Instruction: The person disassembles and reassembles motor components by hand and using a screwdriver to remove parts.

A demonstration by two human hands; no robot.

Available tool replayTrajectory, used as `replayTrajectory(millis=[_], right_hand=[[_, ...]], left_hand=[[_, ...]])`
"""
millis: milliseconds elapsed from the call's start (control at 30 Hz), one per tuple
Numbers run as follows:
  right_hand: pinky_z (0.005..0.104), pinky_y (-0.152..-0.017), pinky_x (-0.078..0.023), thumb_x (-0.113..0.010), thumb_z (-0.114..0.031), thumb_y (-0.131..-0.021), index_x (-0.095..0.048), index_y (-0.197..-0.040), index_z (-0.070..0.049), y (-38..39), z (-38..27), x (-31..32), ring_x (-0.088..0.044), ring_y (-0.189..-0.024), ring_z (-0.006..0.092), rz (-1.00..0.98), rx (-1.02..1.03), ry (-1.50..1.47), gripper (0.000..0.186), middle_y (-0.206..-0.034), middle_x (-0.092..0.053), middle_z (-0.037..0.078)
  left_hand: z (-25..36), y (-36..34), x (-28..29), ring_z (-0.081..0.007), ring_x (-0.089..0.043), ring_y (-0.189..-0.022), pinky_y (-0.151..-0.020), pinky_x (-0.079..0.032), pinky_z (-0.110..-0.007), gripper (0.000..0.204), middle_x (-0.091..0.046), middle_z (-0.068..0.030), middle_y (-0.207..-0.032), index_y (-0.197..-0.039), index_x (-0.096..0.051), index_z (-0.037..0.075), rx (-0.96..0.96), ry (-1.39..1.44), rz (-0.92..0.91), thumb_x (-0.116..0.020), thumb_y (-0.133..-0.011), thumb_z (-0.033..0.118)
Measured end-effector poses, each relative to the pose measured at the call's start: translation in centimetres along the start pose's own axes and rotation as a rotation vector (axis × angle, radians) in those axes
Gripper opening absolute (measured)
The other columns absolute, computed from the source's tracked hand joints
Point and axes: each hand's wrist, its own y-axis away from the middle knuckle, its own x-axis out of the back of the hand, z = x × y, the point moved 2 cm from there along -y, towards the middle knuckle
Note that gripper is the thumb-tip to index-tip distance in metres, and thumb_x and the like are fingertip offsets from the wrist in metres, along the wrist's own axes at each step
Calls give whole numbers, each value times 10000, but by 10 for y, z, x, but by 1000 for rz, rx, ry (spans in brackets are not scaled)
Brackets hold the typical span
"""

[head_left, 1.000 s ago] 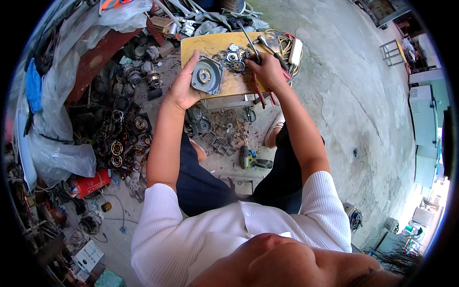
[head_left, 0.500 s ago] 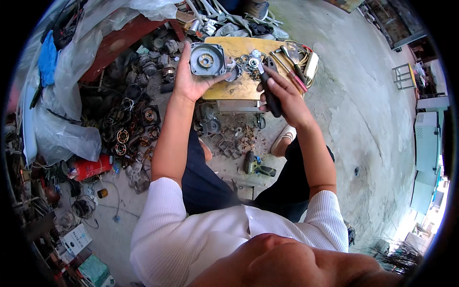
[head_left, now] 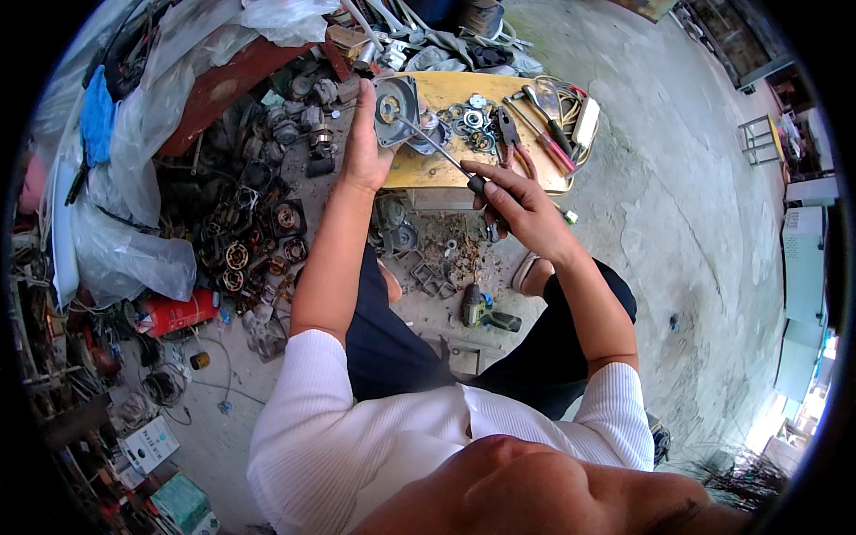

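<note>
My left hand (head_left: pixel 362 143) grips a square grey metal end cover (head_left: pixel 407 93) by its left and lower edge, thumb upright along the side. The cover is tilted, its round recess turned to the right. In my right hand (head_left: pixel 524 207) is a long screwdriver (head_left: pixel 435 144) with a black handle. Its thin shaft slants up and left into the cover's recess, near the centre; whether the tip touches is too small to tell. A round metal part (head_left: pixel 426 141) lies on the yellow table (head_left: pixel 437 178), partly behind the shaft.
Bearings and rings (head_left: pixel 473 125), pliers (head_left: pixel 513 143), a red-handled tool (head_left: pixel 555 153) and a white power strip (head_left: pixel 586 122) lie on the table. A cordless drill (head_left: pixel 486 314) is on the floor between my feet. Piled motor parts (head_left: pixel 241 241) crowd the left.
The cover has tilted from facing me to facing right. My right hand has lowered and swung the screwdriver so that its shaft reaches into the recess. The pliers have come into full view.
</note>
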Motion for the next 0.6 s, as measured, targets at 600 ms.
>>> replayTrajectory(millis=[600], right_hand=[[255, -604, -470, -477, -129, -998, -541, -1344, -72, 6, 1, -23, -548, -666, 83, 217, 23, 22, 356, -858, -597, 40]], left_hand=[[-22, 3, -9, -356, -575, -1148, -961, -494, -510, 710, -581, -165, -1241, -1300, -496, 45, 23, 314, -42, -421, -931, 646]])
